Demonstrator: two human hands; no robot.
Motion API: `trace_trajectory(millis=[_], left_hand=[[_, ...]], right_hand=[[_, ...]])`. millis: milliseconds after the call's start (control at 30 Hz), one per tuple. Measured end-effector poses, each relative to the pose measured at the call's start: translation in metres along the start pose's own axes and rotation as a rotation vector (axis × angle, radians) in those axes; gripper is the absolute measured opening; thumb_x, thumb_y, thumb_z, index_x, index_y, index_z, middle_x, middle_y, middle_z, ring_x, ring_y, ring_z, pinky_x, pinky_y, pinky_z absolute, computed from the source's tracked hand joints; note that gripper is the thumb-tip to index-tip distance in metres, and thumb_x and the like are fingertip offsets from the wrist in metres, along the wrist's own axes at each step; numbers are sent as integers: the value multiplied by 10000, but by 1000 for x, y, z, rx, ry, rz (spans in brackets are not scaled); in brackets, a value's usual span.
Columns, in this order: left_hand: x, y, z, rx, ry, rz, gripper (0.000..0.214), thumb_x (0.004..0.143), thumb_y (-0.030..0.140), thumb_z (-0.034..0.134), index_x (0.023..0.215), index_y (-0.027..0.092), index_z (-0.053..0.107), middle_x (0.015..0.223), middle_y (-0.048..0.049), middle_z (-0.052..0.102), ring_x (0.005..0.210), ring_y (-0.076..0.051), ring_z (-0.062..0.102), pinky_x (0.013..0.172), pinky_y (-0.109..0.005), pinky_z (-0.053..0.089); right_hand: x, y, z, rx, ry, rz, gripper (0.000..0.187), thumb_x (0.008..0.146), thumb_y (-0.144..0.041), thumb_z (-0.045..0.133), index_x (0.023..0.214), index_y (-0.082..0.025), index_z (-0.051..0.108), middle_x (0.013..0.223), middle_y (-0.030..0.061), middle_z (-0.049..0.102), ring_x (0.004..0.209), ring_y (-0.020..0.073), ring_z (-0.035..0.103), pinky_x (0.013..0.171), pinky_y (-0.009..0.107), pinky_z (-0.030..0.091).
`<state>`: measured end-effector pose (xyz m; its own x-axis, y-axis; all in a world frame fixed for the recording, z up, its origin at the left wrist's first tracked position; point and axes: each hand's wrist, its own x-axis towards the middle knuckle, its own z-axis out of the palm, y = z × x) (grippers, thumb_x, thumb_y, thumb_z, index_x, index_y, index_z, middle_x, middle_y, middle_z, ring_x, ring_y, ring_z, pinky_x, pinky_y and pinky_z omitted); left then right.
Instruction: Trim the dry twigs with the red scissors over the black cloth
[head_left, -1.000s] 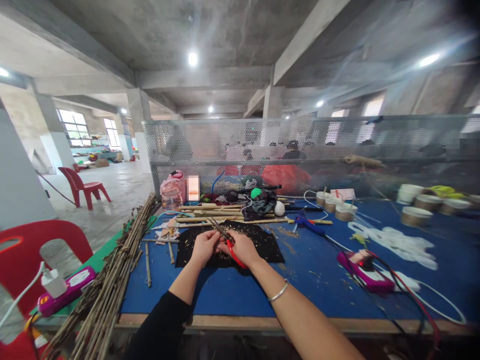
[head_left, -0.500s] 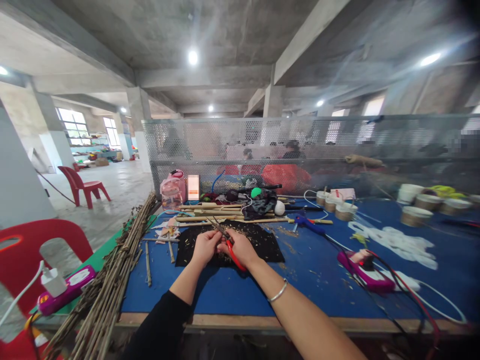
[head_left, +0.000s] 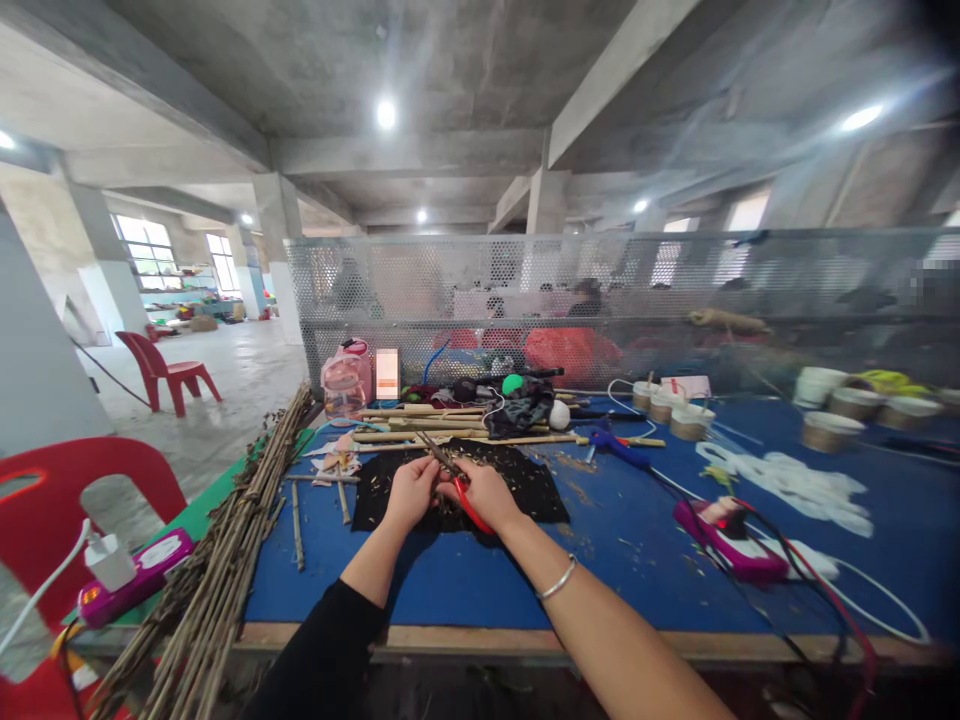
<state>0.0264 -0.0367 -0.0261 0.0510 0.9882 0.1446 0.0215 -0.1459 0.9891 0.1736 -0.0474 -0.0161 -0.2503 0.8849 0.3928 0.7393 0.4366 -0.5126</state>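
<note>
Red-handled scissors [head_left: 472,508] are in my right hand [head_left: 484,495], whose fingers wrap round the handles; the blades point up and to the left. Close beside it, my left hand [head_left: 410,497] has its fingertips pinched near the blades. What those fingertips hold is too small and covered to make out. Both hands are over a black cloth [head_left: 536,495] strewn with small pale and brown clippings. Short cut stick pieces [head_left: 298,527] lie on the blue table [head_left: 487,590] to the left of the cloth.
A long bundle of dry stems [head_left: 225,570] lies along the left edge. Bamboo sticks [head_left: 390,435] lie behind the cloth. On the right are a blue glue gun [head_left: 619,449], a purple power strip [head_left: 739,555] with cables, and paper cups [head_left: 690,422]. A mesh panel [head_left: 420,290] stands behind.
The scissor blades, spread apart before, now look closer together, and the red handles have drawn in. Both hands stay in nearly the same place.
</note>
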Motion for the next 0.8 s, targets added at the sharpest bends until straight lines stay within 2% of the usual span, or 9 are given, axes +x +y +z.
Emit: trace_trajectory(millis=[200, 333, 433, 567, 800], left_hand=[[3, -5, -2, 69, -19, 162, 303, 753, 389, 515, 730, 119, 650, 591, -24, 615, 473, -104, 519, 473, -205, 405], [2, -5, 0, 40, -39, 108, 336, 747, 425, 515, 790, 119, 647, 608, -12, 610, 393, -82, 451, 400, -207, 362], [1, -5, 2, -20, -23, 72, 341, 711, 405, 568, 879, 118, 649, 622, -9, 615, 412, -79, 455, 402, -199, 360], [1, -4, 1, -8, 23, 31, 307, 674, 365, 614, 824, 103, 670, 574, -6, 597, 397, -64, 420, 387, -187, 343], [-1, 1, -1, -45, -23, 20, 320, 686, 354, 614, 884, 114, 690, 569, 1, 598, 387, -54, 395, 384, -185, 367]], right_hand=[[0, -1, 4, -67, 38, -85, 436, 668, -493, 640, 988, -207, 563, 935, 63, 631, 886, 200, 581, 730, 262, 410], [0, -3, 3, -7, 22, -52, 354, 728, -463, 600, 994, -231, 572, 911, 39, 640, 866, 182, 588, 719, 245, 403], [0, -4, 2, 4, 32, -10, 349, 741, -461, 587, 1010, -239, 579, 905, 37, 649, 840, 183, 600, 684, 234, 399], [0, -5, 0, -13, 26, 22, 370, 739, -479, 578, 1027, -246, 585, 827, 37, 662, 776, 187, 616, 635, 228, 396], [0, -1, -3, -11, 10, 24, 407, 705, -528, 589, 1014, -263, 607, 802, 34, 683, 752, 191, 632, 626, 227, 407]])
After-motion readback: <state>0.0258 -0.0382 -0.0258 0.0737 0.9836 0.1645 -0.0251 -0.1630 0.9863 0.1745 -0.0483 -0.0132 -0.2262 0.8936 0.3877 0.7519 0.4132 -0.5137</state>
